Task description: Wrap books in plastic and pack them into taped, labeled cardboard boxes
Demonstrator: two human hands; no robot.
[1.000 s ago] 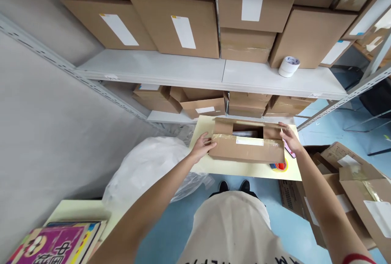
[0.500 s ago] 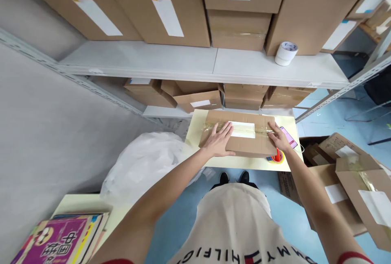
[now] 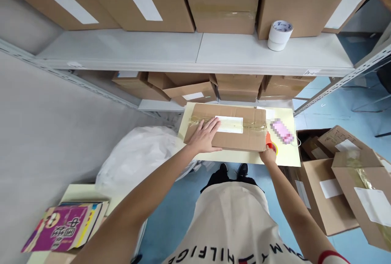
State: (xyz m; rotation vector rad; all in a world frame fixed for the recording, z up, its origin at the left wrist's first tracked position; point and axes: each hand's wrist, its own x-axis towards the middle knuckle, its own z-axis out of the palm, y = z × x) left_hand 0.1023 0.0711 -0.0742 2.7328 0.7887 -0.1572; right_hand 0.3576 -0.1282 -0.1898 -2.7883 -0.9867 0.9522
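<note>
A flat cardboard box (image 3: pixel 241 138) with a white label and old tape along its seam lies closed on a small pale yellow table (image 3: pixel 284 158). My left hand (image 3: pixel 205 137) rests flat on the box's left part, fingers stretched out. My right hand (image 3: pixel 269 155) is at the box's near right corner, closed round an orange tape dispenser (image 3: pixel 270 145) that is mostly hidden by the box and the hand. A pink object (image 3: pixel 281 131) lies on the table just right of the box.
Grey metal shelves (image 3: pixel 195 58) loaded with cardboard boxes stand behind the table; a white tape roll (image 3: pixel 279 35) sits on the shelf. Open cartons (image 3: pixel 342 174) stand on the blue floor at right. A white plastic bag (image 3: pixel 137 162) lies at left, a colourful book (image 3: pixel 65 226) at lower left.
The box's flaps went from open to shut and flat. My left hand moved onto the lid; my right hand left the lid's right end and dropped to the tape dispenser.
</note>
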